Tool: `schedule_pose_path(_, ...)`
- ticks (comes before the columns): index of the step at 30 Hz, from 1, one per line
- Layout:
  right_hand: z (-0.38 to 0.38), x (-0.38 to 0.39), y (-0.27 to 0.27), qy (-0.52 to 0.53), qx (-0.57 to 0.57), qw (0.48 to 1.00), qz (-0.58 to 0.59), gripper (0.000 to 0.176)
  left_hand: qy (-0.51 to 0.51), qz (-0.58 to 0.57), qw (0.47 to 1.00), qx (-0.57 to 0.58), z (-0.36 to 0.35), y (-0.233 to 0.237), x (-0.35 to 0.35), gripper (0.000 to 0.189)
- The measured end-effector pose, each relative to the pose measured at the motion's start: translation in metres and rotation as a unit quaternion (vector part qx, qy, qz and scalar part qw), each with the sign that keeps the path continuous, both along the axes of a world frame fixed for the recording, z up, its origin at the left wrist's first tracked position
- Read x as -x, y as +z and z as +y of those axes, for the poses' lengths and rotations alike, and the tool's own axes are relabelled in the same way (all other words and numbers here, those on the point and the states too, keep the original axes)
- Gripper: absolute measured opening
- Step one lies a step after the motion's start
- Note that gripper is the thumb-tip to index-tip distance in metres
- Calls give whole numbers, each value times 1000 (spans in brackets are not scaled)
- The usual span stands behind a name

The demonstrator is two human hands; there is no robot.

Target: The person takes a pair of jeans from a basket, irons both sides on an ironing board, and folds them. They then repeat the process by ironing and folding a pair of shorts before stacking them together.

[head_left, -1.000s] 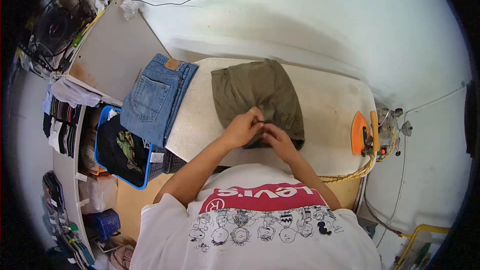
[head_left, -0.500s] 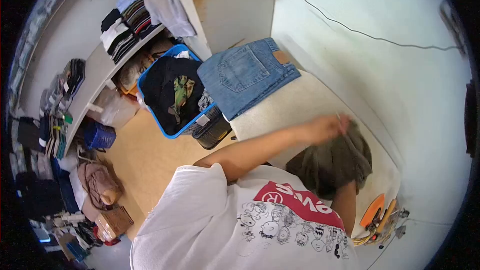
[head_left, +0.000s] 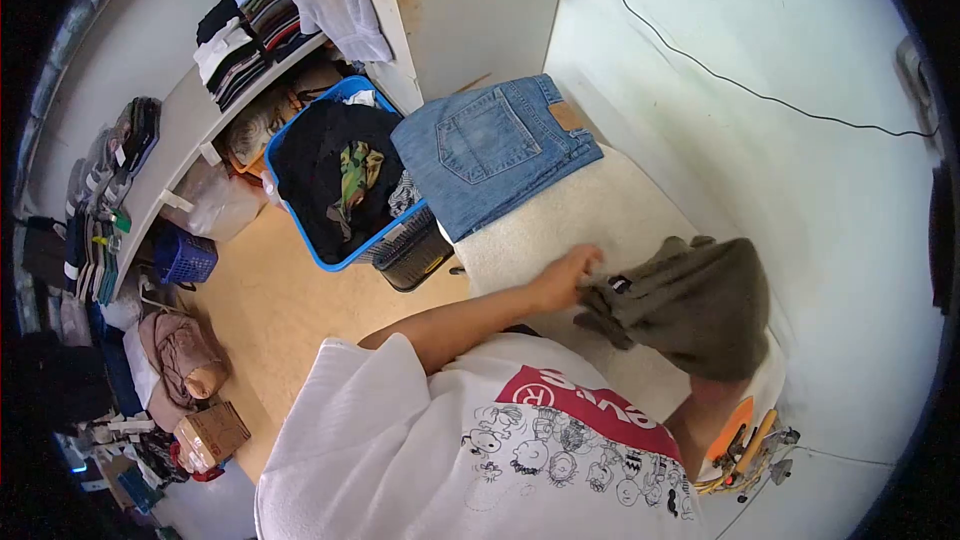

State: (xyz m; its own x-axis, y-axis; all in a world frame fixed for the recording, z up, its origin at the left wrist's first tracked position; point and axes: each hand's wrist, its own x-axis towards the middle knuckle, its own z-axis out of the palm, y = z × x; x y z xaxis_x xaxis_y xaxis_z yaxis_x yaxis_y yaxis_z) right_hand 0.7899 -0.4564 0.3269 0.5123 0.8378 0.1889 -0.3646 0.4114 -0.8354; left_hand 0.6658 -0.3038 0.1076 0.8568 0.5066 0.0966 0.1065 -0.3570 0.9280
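A dark olive garment [head_left: 700,305] with a small dark label is bunched and raised over the pale padded board [head_left: 630,190]. My left hand [head_left: 568,280] is closed at its left edge, by the label, with the fingers curled. My right forearm runs up from below into the garment, and the cloth hides my right hand. Folded blue jeans [head_left: 490,150] with a brown patch lie on the far part of the board.
Left of the board stands a blue-rimmed basket [head_left: 335,180] of dark and camouflage clothes. Folded clothes [head_left: 240,50] fill a shelf at the upper left. An orange-and-metal iron [head_left: 738,430] with a cord sits at the board's lower right. A cardboard box [head_left: 212,435] is lower left.
My left hand has moved left and down from the top of the olive garment to its left edge. The garment has shifted right and spread out, showing its label.
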Motion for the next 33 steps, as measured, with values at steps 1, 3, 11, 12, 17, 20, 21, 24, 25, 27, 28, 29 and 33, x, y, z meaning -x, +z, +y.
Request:
schedule_pose_path(1,-20,-12,-6,-1,-17,1000,4,49,27,54,998,24,13,-3,4,44)
schedule_pose_path(3,-67,-58,-19,-11,-35,999,7,48,37,101,942,317,47,8,15,33)
schedule_pose_path(11,-159,-246,-112,-346,268,898,52,38,-26,-115,859,497,126,58,65,13)
schedule_pose_path(12,-161,-249,-138,-352,265,896,53,38,-76,-41,886,456,127,65,63,10)
schedule_pose_path(17,-89,-139,-144,-254,384,814,-354,34,-33,82,940,329,83,123,7,27)
schedule_pose_path(20,-20,-37,-100,72,253,957,-125,42,-82,-17,985,149,35,137,-31,39)
schedule_pose_path(21,-9,-30,-122,89,247,957,-123,42,-115,-99,988,17,17,134,-46,40)
schedule_pose_path(24,26,-19,-200,99,-75,991,59,49,-317,-80,944,32,-42,186,-52,42)
schedule_pose_path(25,42,-25,-207,134,-6,990,40,50,-386,-135,908,85,-67,187,-52,42)
schedule_pose_path(27,75,-48,-215,198,133,971,-3,52,-449,-193,862,133,-79,196,-49,42)
schedule_pose_path(28,87,-59,-215,225,203,953,-25,53,-442,-168,872,127,-75,203,-47,43)
schedule_pose_path(29,92,-68,-216,250,271,928,-45,54,-435,-142,881,122,-70,206,-46,43)
schedule_pose_path(33,13,-69,-166,101,228,952,-177,54,-64,5,961,268,26,167,-46,46)
